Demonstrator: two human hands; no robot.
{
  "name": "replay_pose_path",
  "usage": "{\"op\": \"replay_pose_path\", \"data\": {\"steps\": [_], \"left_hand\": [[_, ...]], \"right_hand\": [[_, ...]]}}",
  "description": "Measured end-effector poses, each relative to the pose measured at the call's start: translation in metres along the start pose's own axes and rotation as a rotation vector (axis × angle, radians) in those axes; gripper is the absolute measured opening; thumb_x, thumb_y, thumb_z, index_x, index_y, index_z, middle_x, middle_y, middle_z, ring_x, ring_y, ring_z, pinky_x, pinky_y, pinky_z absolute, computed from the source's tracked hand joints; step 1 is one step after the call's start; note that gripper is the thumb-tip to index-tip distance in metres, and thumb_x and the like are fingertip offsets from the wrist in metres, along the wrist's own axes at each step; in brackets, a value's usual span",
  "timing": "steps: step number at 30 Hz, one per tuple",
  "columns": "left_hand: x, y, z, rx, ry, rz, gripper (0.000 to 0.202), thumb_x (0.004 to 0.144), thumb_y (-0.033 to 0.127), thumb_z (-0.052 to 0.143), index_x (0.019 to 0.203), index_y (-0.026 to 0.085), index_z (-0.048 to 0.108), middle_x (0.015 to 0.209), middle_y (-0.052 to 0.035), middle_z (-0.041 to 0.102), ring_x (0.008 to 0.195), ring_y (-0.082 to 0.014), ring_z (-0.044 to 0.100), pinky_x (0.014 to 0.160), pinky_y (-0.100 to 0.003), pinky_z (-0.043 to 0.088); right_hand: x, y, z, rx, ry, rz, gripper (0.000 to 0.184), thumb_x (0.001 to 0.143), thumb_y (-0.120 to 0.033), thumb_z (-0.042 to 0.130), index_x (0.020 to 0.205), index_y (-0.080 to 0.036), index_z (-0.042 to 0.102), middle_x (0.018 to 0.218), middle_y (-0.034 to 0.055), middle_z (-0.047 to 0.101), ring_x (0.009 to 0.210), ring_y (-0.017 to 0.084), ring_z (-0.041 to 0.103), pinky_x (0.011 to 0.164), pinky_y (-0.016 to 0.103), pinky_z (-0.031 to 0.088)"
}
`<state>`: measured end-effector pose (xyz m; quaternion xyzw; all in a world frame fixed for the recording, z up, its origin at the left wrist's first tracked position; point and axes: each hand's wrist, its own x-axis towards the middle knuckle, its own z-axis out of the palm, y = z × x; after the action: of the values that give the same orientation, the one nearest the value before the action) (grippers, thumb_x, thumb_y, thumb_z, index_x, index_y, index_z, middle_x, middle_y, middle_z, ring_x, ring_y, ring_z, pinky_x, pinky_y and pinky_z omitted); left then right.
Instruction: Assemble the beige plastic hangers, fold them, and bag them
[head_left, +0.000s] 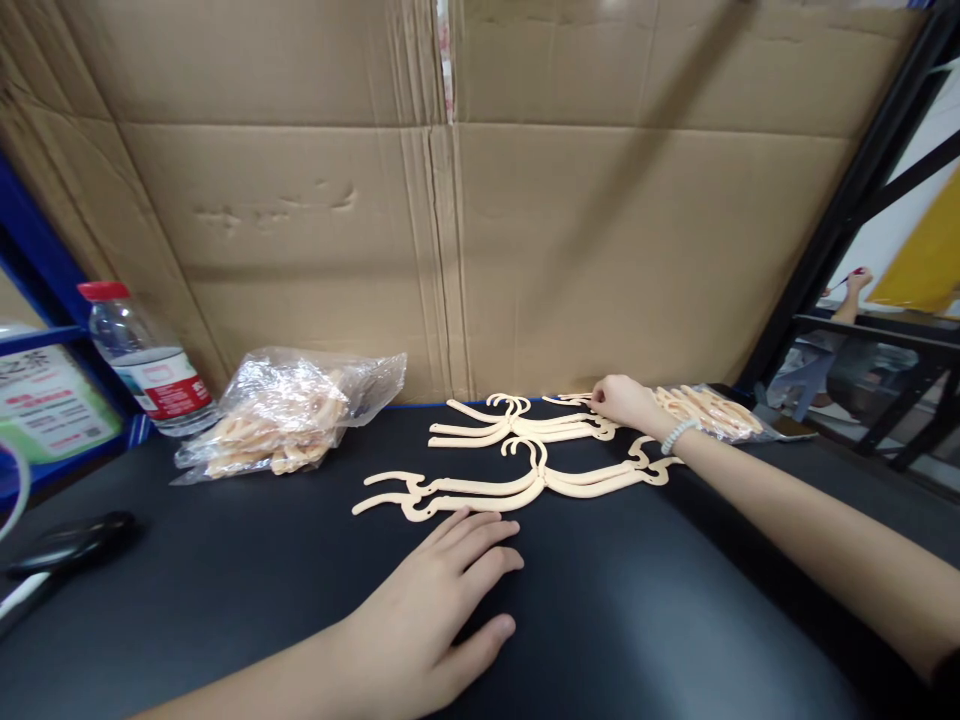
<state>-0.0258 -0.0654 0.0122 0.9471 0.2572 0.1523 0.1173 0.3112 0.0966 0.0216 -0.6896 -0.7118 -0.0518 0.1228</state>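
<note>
Two cream folding clothes hangers (487, 497) lie side by side on the black tabletop, their hooks pointing to the back. Behind them rests a second group of the same hangers (480, 430), partly overlapping one another. My left hand (457, 590) is palm down with fingers spread, just in front of the nearer hangers. At the back right, the fingers of my right hand (626, 402) are pinched together at the end of a hanger arm (566, 400). My fingers hide part of that grip.
A clear plastic bag (292, 410) of hangers sits at the left, with another bag (709, 412) beyond my right wrist. A water bottle (150, 360) stands by the blue rack. A black object (75, 545) lies front left. Cardboard (600, 250) walls the back; another person's hand (859, 280) shows far right.
</note>
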Motion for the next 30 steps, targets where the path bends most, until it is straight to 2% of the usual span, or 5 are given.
{"op": "replay_pose_path", "data": {"steps": [8,14,19,24,30], "left_hand": [[0.003,0.005,-0.006,-0.018,-0.046,-0.035,0.036,0.088,0.022,0.055,0.124,0.021,0.058,0.138,-0.0133,0.056,0.132,-0.0321,0.047,0.111,-0.053,0.036],[0.003,0.001,-0.004,-0.104,0.025,-0.042,0.034,0.087,0.022,0.056,0.121,0.021,0.059,0.133,-0.0114,0.059,0.129,-0.0304,0.048,0.109,-0.049,0.038],[0.007,-0.001,0.004,-0.385,0.176,-0.239,0.029,0.091,0.026,0.052,0.119,0.023,0.057,0.121,-0.0090,0.064,0.112,-0.0253,0.059,0.099,-0.042,0.046],[0.017,0.001,0.007,-0.772,0.270,-0.440,0.037,0.088,0.036,0.053,0.121,0.020,0.055,0.109,-0.0102,0.068,0.089,-0.0229,0.063,0.086,-0.040,0.050],[0.020,0.000,0.007,-0.867,0.370,-0.458,0.025,0.085,0.041,0.060,0.079,0.018,0.064,0.088,-0.0065,0.066,0.071,-0.0173,0.059,0.068,-0.030,0.048]], "right_hand": [[-0.007,-0.004,-0.015,0.103,0.159,-0.012,0.019,0.087,-0.020,0.052,0.077,-0.016,0.068,0.079,0.0090,0.070,0.074,0.022,0.064,0.064,0.030,0.042],[-0.050,-0.014,-0.035,0.324,0.233,-0.092,0.023,0.089,-0.030,0.050,0.079,-0.017,0.066,0.076,0.0066,0.068,0.070,0.019,0.061,0.064,0.029,0.044],[-0.096,-0.048,-0.039,0.758,0.039,-0.190,0.033,0.087,-0.046,0.052,0.075,-0.017,0.063,0.060,0.0007,0.057,0.051,0.013,0.050,0.047,0.025,0.038],[-0.124,-0.088,-0.034,1.135,-0.243,-0.233,0.027,0.083,-0.043,0.063,0.076,-0.016,0.063,0.063,-0.0013,0.055,0.051,0.010,0.052,0.050,0.023,0.044],[-0.144,-0.112,-0.029,1.296,-0.460,-0.377,0.018,0.085,-0.029,0.064,0.095,-0.015,0.070,0.083,0.0044,0.068,0.069,0.013,0.065,0.069,0.028,0.056]]}}
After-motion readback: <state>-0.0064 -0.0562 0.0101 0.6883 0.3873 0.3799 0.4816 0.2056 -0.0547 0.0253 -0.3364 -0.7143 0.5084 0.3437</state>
